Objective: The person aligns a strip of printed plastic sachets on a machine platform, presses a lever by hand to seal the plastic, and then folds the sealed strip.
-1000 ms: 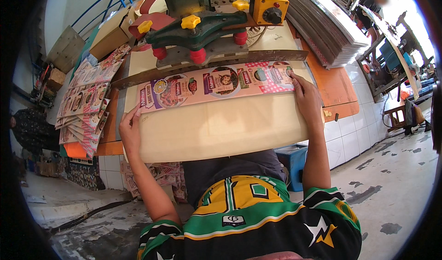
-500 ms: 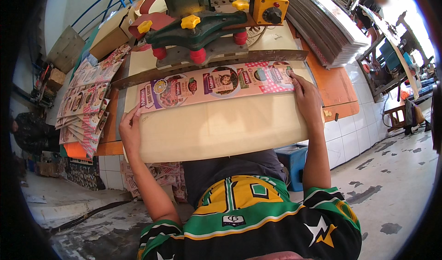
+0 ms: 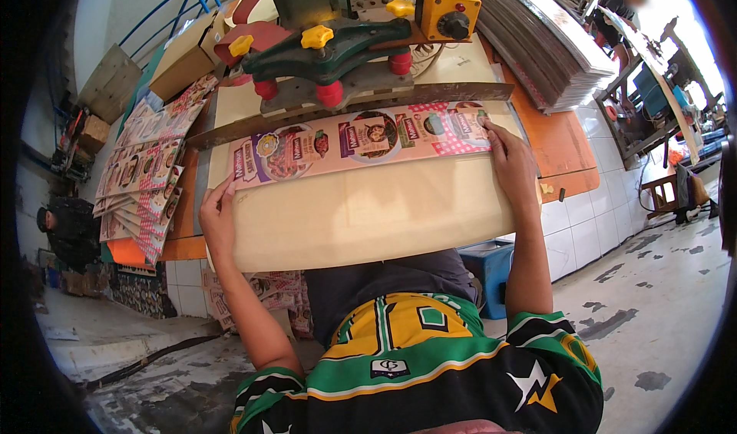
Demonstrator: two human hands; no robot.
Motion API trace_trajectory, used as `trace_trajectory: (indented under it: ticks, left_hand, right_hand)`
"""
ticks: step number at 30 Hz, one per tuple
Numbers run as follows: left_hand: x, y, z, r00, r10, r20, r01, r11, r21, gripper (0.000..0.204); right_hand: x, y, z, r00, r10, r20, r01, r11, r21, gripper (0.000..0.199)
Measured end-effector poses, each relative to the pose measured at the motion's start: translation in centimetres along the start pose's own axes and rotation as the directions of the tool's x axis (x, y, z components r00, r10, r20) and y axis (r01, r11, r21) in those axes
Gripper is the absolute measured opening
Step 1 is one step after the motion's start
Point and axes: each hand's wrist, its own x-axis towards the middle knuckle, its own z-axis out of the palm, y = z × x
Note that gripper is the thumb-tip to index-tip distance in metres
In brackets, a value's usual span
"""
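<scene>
A long pink printed cardboard strip (image 3: 330, 144) with food pictures and a checkered patch lies on the cream-coloured sheet (image 3: 368, 215) in front of me. Its far edge runs along the long metal bar (image 3: 453, 94) under the press. My left hand (image 3: 218, 217) pinches the strip's near left corner, fingers together. At the other end, my right hand (image 3: 510, 156) grips the right edge, with its fingertips partly hidden by the hand. Above the bar stands the dark green press head (image 3: 330, 54) with yellow knobs and red feet.
Fanned stacks of printed strips (image 3: 142, 169) lie at the left beside a cardboard box (image 3: 184, 54). A yellow control box (image 3: 448, 13) sits on the machine. Tall stacked sheets (image 3: 537, 34) stand at the back right. A blue bin (image 3: 487, 276) is below the table. Other people are far off on both sides.
My hands and the strip stay practically still. At the far left, a person in dark clothes has moved further into view.
</scene>
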Motion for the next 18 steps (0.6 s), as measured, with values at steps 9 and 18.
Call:
trace_trajectory:
  ticks: [9, 18]
  left_hand:
    - [0.02, -0.28, 0.15, 1.0, 0.009, -0.011, -0.009, 1.0, -0.013, 0.03]
    - [-0.08, -0.23, 0.09, 0.999, 0.03, -0.025, -0.03, 1.0, -0.003, 0.03]
  right_hand:
    - [0.03, 0.28, 0.18, 1.0, 0.0, -0.006, 0.0, 1.0, 0.0, 0.029]
    - [0.1, 0.04, -0.04, 1.0, 0.012, 0.024, -0.011, 1.0, -0.027, 0.031]
